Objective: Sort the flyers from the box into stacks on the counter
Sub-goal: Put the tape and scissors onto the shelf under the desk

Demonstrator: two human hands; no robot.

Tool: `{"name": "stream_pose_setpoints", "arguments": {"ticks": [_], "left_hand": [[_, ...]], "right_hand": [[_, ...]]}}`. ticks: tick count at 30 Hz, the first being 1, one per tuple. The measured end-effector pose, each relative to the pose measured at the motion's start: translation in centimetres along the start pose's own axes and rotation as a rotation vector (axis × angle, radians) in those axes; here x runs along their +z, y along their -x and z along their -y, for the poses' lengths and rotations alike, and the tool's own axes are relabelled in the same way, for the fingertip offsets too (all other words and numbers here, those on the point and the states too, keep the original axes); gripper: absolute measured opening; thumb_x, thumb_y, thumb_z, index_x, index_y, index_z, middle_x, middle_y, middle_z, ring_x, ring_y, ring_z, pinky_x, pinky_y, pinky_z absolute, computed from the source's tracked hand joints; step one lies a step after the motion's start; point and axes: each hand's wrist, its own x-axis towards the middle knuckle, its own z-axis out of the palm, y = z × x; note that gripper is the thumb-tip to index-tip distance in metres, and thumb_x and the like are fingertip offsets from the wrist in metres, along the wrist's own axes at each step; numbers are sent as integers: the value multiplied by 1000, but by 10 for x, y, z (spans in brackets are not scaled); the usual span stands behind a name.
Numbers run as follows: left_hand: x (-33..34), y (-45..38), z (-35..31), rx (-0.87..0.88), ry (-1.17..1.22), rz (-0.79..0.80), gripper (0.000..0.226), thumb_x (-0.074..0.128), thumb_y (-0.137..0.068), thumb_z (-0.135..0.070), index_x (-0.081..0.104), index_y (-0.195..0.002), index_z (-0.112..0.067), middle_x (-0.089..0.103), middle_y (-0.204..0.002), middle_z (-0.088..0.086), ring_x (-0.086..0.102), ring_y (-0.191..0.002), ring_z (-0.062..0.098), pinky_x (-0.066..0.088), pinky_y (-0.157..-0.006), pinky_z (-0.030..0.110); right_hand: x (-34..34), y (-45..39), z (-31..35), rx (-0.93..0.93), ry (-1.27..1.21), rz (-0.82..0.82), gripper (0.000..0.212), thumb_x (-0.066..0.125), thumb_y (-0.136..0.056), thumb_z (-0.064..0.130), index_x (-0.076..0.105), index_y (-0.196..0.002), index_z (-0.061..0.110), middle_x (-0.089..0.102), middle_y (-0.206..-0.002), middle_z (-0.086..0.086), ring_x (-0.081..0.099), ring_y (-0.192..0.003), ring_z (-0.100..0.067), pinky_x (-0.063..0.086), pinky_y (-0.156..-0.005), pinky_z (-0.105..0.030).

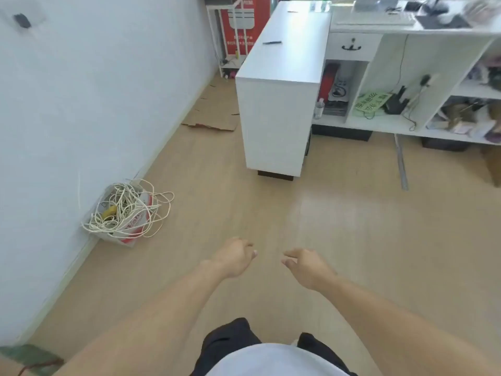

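Note:
Both my arms stretch out in front of me over the bare wooden floor. My left hand (235, 257) and my right hand (305, 265) hang side by side with loosely curled fingers, and neither holds anything. A white counter (287, 44) stands ahead with a dark pen (272, 42) lying on its top. Behind it, to the right, a white desk (406, 29) carries a keyboard. No flyers and no flyer box can be made out in this view.
A small box full of tangled white cord (127, 213) sits on the floor by the left wall. Flattened cardboard (214, 118) lies left of the counter. Open shelves (406, 104) under the desk hold bags, gloves and papers. A red sign stands in the far corner.

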Motion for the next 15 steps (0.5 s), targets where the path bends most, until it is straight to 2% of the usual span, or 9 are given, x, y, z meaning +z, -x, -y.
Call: {"name": "stream_pose_setpoints", "arguments": {"ticks": [4, 8, 11, 15], "left_hand": [[6, -33, -63, 28, 28, 86, 57, 45, -102, -48, 46, -149, -15, 40, -155, 11, 35, -145, 27, 28, -115, 32], [14, -76, -115, 109, -52, 137, 59, 49, -101, -50, 45, -148, -16, 41, -155, 13, 34, -146, 26, 28, -117, 31], [14, -105, -148, 139, -100, 129, 58, 49, -100, -49, 44, -149, -18, 36, -158, 10, 30, -147, 26, 28, -119, 37], [9, -157, -184, 197, -153, 153, 53, 46, -101, -49, 49, -146, -20, 40, -154, 7, 36, -143, 26, 32, -116, 43]], "right_hand": [[-31, 4, -49, 101, -133, -43, 44, 48, -105, 40, 57, -144, 22, 55, -150, -1, 48, -140, -23, 37, -109, -28], [-46, -7, -91, 171, -207, -100, 49, 49, -104, 41, 53, -148, 20, 52, -153, -1, 44, -143, -20, 34, -113, -27], [-65, -16, -116, 223, -237, -136, 50, 50, -103, 43, 53, -148, 22, 52, -153, -1, 43, -144, -19, 35, -113, -26], [-95, -42, -146, 286, -266, -168, 46, 47, -105, 39, 54, -147, 21, 53, -152, -1, 44, -143, -19, 34, -113, -27]]}}
